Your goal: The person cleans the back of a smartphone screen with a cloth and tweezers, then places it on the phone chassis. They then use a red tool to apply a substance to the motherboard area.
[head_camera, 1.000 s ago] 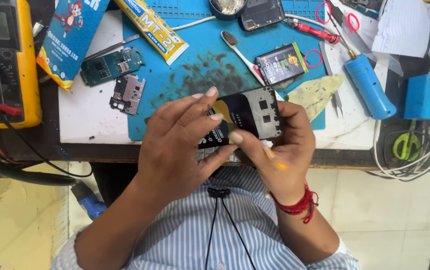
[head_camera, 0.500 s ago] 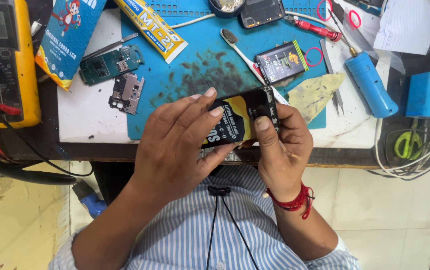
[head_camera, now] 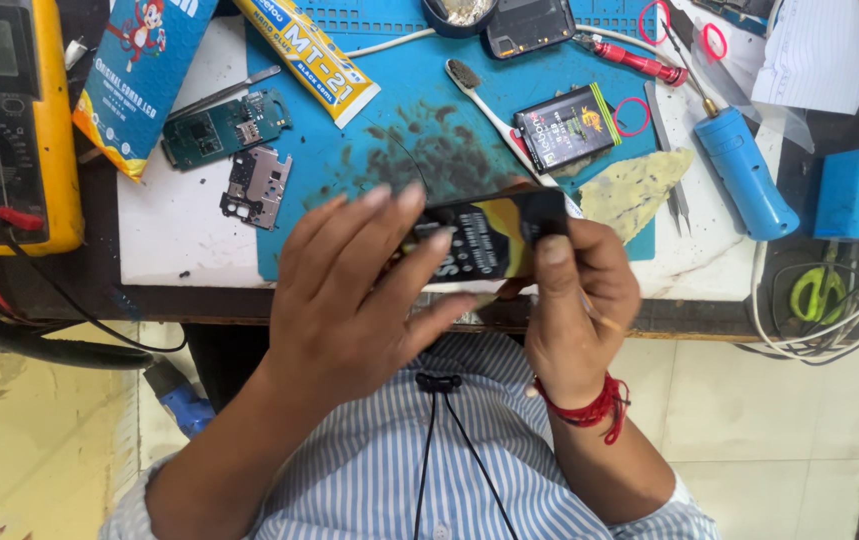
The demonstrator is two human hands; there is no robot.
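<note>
Cluttered with phone parts, the repair worktop (head_camera: 189,250) carries a blue mat (head_camera: 429,90), a green circuit board (head_camera: 227,128), a metal shield plate (head_camera: 257,186) and a loose battery (head_camera: 566,127). Above its near edge, both hands grip a small black phone body (head_camera: 484,240): the left hand (head_camera: 359,300) spreads its fingers over it, the right hand (head_camera: 574,300) pinches its end. With those parts lying out, the phone looks opened and not reassembled.

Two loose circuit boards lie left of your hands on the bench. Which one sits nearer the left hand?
The smaller grey metal board, straddling the blue mat's edge just above the left hand. The green board lies farther up, beside the blue packet.
</note>
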